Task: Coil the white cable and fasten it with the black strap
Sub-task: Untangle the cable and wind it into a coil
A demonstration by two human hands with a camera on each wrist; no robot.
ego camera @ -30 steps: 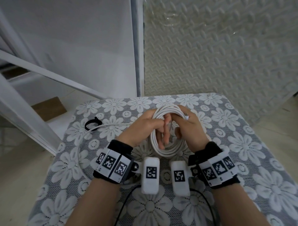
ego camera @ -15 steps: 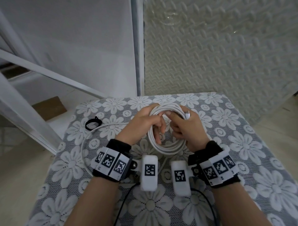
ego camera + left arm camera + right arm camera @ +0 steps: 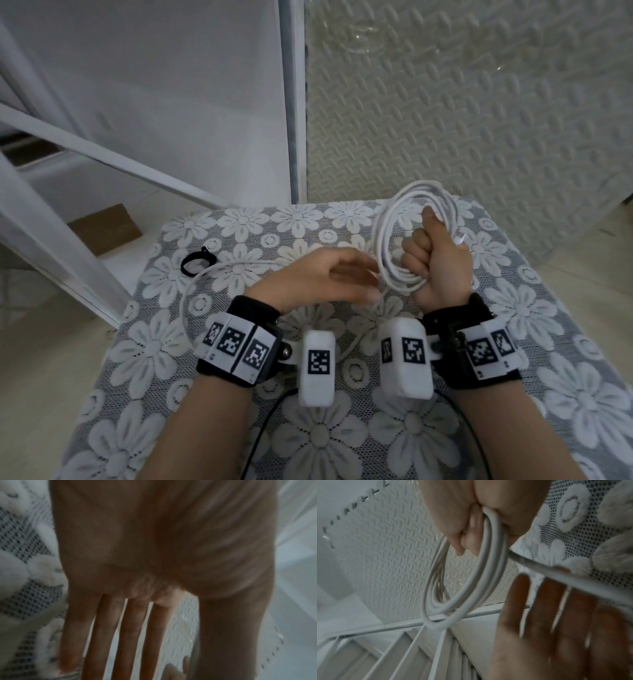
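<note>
My right hand (image 3: pixel 433 260) grips the coiled white cable (image 3: pixel 387 240), lifted upright above the table's far right; in the right wrist view the coil (image 3: pixel 464 577) hangs from my curled fingers (image 3: pixel 465 534). A loose length of the cable (image 3: pixel 191 291) trails left and curves back over the cloth. My left hand (image 3: pixel 342 277) is open just left of the coil, fingers (image 3: pixel 120 635) straight and holding nothing. The black strap (image 3: pixel 195 263) lies as a small loop on the cloth at the far left, apart from both hands.
The table wears a grey lace cloth with white flowers (image 3: pixel 342 428). A textured foam wall panel (image 3: pixel 462 120) stands behind it, and white metal rails (image 3: pixel 102 157) slope at the left. A black wire (image 3: pixel 263 421) runs from the wrist cameras toward me.
My right hand has lifted the coil up and to the right. My left hand has let go of the coil and spread open beside it.
</note>
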